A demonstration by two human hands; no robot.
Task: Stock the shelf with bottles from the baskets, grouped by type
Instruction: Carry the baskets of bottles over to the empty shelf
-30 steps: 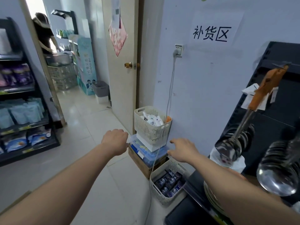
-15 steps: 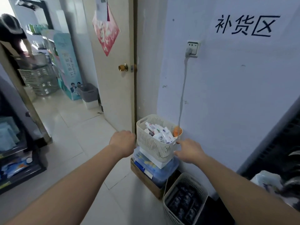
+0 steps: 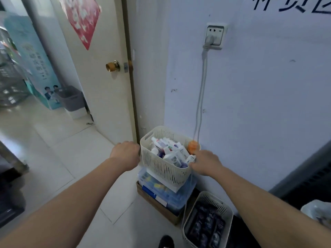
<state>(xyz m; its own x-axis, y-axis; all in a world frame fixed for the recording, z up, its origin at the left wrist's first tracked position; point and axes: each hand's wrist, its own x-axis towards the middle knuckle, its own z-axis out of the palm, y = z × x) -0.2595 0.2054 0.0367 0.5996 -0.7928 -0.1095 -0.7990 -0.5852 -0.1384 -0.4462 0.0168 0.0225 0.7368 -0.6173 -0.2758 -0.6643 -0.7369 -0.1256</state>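
Note:
A cream slotted basket [image 3: 166, 169] full of white bottles [image 3: 170, 149] sits on a stack of boxes against the wall. My left hand [image 3: 126, 154] is curled against the basket's left wall, fingers hidden. My right hand [image 3: 206, 162] is at the right rim, thumb and fingers closed on it. On the floor, lower right, a second cream basket [image 3: 224, 210] holds dark bottles [image 3: 206, 224]. A black shelf [image 3: 313, 176] edge shows at the far right.
Under the basket are a clear blue box [image 3: 172, 196] and a cardboard box [image 3: 157, 206]. A white cord [image 3: 200, 97] hangs from a wall socket [image 3: 214, 35] down behind the basket, beside an orange object [image 3: 192, 146]. A door [image 3: 100, 77] stands to the left, with tiled floor beyond.
I have moved closer to the wall. Both hands have reached forward to the basket of white bottles: the left now touches its side and the right has closed on its rim.

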